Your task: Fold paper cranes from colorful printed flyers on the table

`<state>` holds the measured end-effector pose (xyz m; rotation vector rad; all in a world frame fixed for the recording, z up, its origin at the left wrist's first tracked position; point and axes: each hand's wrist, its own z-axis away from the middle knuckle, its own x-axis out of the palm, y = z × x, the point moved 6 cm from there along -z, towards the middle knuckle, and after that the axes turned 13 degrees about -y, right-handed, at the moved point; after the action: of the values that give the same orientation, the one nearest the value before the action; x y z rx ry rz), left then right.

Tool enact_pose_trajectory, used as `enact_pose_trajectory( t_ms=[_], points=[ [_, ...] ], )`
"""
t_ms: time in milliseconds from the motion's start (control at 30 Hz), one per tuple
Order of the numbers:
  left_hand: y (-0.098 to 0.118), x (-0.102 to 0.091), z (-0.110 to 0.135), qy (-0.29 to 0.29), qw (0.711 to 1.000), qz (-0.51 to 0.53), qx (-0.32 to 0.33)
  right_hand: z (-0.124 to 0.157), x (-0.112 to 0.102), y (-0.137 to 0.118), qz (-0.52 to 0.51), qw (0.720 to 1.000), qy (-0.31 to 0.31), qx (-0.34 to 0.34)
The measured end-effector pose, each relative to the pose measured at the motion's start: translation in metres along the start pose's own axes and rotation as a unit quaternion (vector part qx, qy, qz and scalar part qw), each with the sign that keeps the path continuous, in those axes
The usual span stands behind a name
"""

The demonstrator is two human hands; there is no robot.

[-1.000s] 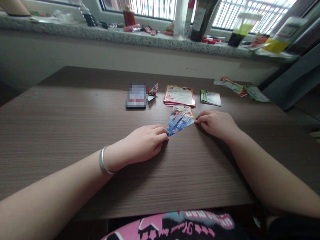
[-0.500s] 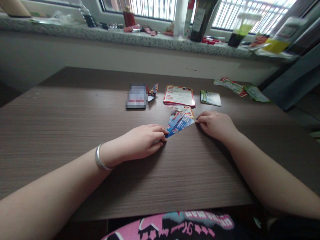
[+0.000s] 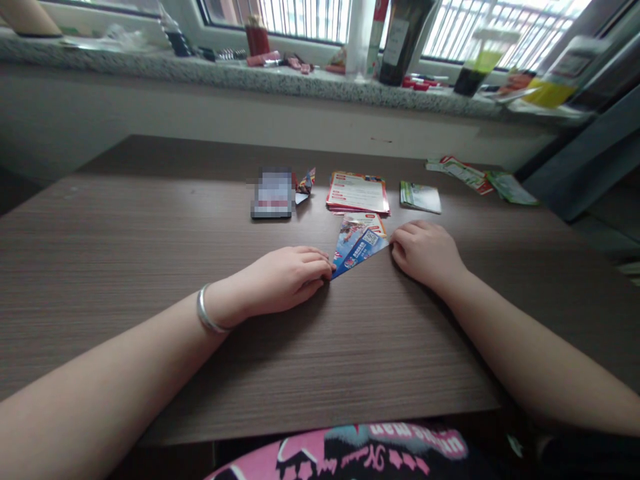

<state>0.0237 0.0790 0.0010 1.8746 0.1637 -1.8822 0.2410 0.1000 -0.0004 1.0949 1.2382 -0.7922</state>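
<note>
A printed paper sheet (image 3: pixel 361 248), blue on its folded-over flap with a small QR code, lies on the table between my hands. Its near edge slants up to the right. My left hand (image 3: pixel 300 277), with a silver bangle at the wrist, pinches the sheet's lower left corner. At the right corner, my right hand (image 3: pixel 425 252) is closed with thumb and fingers on the paper's tip. Just beyond the sheet is a stack of printed leaflets (image 3: pixel 358 192) with red and orange borders.
A blurred-screen phone (image 3: pixel 273 193) lies to the left, beside a small folded paper piece (image 3: pixel 306 183). Right of the stack are a green-and-white paper pile (image 3: pixel 420 197) and loose paper strips (image 3: pixel 467 175). Bottles and small items stand on the granite windowsill (image 3: pixel 300 80).
The blue flap now lies flatter over the sheet. My right hand has curled in more at the right corner; my left hand has shifted slightly at the lower left corner.
</note>
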Motion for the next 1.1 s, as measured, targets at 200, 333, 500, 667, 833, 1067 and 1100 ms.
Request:
enact_pose_trajectory(
  t_ms=[200, 333, 500, 667, 833, 1067, 1100],
  points=[
    [0.016, -0.007, 0.000, 0.011, 0.998, -0.036, 0.059, -0.003, -0.001, -0.017, -0.108, 0.993, 0.021, -0.044],
    [0.021, -0.006, -0.002, 0.013, 0.999, 0.000, 0.048, -0.006, 0.003, -0.024, -0.157, 0.983, -0.004, -0.092],
    [0.007, 0.003, -0.002, 0.027, 0.995, -0.039, -0.082, -0.007, 0.001, -0.031, -0.190, 0.971, -0.009, -0.146],
    [-0.001, 0.012, -0.002, -0.027, 0.989, -0.046, -0.136, -0.004, -0.002, -0.040, -0.205, 0.960, -0.013, -0.189],
    [-0.002, 0.015, -0.001, -0.061, 0.987, -0.039, -0.146, -0.005, 0.000, -0.040, -0.211, 0.960, -0.020, -0.182],
    [-0.001, 0.018, 0.000, -0.072, 0.985, -0.043, -0.152, -0.005, -0.001, -0.041, -0.232, 0.953, -0.015, -0.196],
    [-0.001, 0.018, 0.000, -0.073, 0.984, -0.045, -0.154, -0.004, -0.003, -0.040, -0.242, 0.950, -0.009, -0.198]
  ],
)
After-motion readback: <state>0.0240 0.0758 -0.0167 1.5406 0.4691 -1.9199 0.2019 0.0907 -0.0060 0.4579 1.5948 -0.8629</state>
